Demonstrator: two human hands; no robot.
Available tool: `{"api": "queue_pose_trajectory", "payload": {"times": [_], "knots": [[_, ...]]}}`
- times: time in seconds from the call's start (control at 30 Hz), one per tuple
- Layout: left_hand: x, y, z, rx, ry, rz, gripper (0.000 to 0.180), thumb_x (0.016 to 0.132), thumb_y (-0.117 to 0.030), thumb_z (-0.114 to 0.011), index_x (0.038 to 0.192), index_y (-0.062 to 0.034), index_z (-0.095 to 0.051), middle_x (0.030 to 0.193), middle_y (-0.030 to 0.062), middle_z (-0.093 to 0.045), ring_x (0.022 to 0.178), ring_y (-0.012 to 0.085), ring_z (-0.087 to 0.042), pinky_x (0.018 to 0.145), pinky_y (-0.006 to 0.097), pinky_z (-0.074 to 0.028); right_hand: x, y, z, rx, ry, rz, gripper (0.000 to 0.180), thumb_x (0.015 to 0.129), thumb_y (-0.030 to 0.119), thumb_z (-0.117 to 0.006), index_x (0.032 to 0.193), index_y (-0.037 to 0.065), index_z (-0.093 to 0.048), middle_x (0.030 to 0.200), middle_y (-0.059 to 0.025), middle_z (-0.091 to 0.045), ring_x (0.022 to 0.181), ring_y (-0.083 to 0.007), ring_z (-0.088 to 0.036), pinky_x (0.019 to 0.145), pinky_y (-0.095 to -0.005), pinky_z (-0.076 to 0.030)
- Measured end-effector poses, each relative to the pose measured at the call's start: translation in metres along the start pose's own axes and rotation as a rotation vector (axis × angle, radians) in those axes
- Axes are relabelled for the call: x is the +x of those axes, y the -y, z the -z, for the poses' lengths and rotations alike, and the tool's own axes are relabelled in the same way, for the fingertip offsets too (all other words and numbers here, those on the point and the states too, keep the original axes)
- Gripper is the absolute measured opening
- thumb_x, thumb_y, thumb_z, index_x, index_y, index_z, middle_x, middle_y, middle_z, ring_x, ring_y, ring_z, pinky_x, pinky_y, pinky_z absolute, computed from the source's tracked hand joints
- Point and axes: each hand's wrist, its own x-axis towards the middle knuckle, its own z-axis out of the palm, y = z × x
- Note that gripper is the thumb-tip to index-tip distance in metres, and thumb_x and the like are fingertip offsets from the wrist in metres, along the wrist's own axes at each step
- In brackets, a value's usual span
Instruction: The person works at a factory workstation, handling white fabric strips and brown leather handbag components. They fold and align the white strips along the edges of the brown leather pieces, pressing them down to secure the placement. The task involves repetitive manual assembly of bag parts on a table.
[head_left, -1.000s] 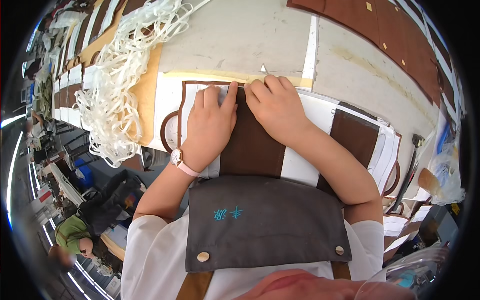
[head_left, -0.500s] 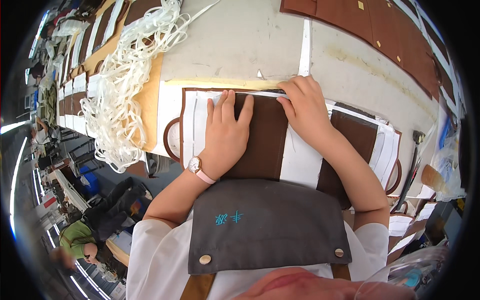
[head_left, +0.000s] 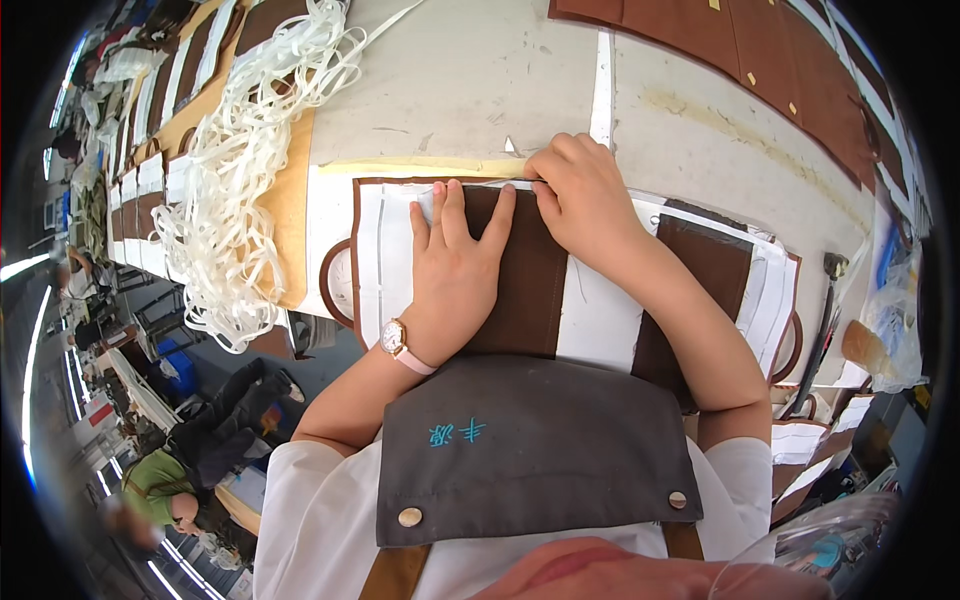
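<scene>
A brown and white flat bag piece [head_left: 532, 285] lies in front of me, with a brown loop handle [head_left: 326, 288] at its left end and another handle [head_left: 796, 350] at its right end. My left hand [head_left: 452, 262] rests flat on it, fingers spread, their tips close to the far edge. My right hand [head_left: 588, 205] bends over that edge, thumb and fingers drawn together in a pinch. A thin pale strip [head_left: 507, 184] runs along the edge beside the right fingertips. What lies between those fingers is hidden.
White ribbon [head_left: 235, 170] is heaped at the left. Larger brown pieces [head_left: 690, 35] lie at the far right. A dark long-handled tool [head_left: 828, 320] and a clear plastic bag [head_left: 905, 340] sit at the right. Another person [head_left: 160, 485] is at the lower left.
My right hand has slid left along the far edge, closer to the left hand. The left hand stays flat on the bag piece. The view has shifted slightly.
</scene>
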Motion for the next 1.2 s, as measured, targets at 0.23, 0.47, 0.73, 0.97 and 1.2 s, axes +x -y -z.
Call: {"api": "queue_pose_trajectory", "payload": {"times": [0.23,0.47,0.73,0.97,1.2], "knots": [[-0.002,0.0,-0.005,-0.021,-0.028,0.007,0.059,0.086,-0.002,-0.057,0.145,-0.0071,-0.049,0.139,0.0374,-0.042,0.133,0.0537,-0.044,0.11,0.065,-0.032,-0.003,0.007,0.005,-0.242,-0.055,0.251,0.009,0.074,0.007,-0.067,0.083,0.007,-0.063,0.086,-0.0068,-0.053,0.087,-0.0241,-0.053,0.078,-0.038,-0.044],[-0.001,-0.002,-0.006,-0.049,-0.063,0.002,0.052,0.088,-0.004,-0.055,0.139,-0.0049,-0.054,0.136,0.0386,-0.044,0.132,0.0552,-0.045,0.108,0.068,-0.033,-0.002,0.012,-0.004,-0.407,-0.071,0.349,0.009,0.07,0.008,-0.067,0.076,0.006,-0.061,0.077,-0.0051,-0.052,0.082,-0.0214,-0.052,0.073,-0.0332,-0.045],[-0.002,0.002,-0.008,0.0,-0.074,-0.016,0.056,0.089,-0.005,-0.057,0.144,-0.0057,-0.049,0.138,0.0357,-0.044,0.132,0.0513,-0.046,0.108,0.064,-0.035,0.003,0.006,-0.008,-0.404,-0.106,0.337,0.011,0.071,0.008,-0.067,0.08,0.007,-0.06,0.082,-0.0059,-0.054,0.083,-0.0217,-0.053,0.073,-0.034,-0.044],[-0.003,0.009,-0.003,0.002,-0.047,-0.021,0.05,0.097,-0.015,-0.058,0.145,-0.0069,-0.049,0.137,0.0319,-0.046,0.13,0.0475,-0.05,0.106,0.06,-0.04,-0.004,-0.003,-0.004,-0.237,-0.076,0.228,0.012,0.074,0.006,-0.067,0.084,0.007,-0.06,0.087,-0.0063,-0.055,0.086,-0.023,-0.054,0.078,-0.0356,-0.044],[-0.003,0.008,-0.002,0.002,-0.018,-0.018,0.058,0.091,-0.007,-0.06,0.148,-0.0114,-0.047,0.139,0.0327,-0.044,0.132,0.0486,-0.048,0.109,0.061,-0.037,-0.004,0.0,-0.004,-0.311,-0.12,0.328,0.012,0.073,0.006,-0.067,0.084,0.007,-0.061,0.088,-0.0062,-0.055,0.084,-0.0227,-0.055,0.077,-0.0345,-0.047]]}}
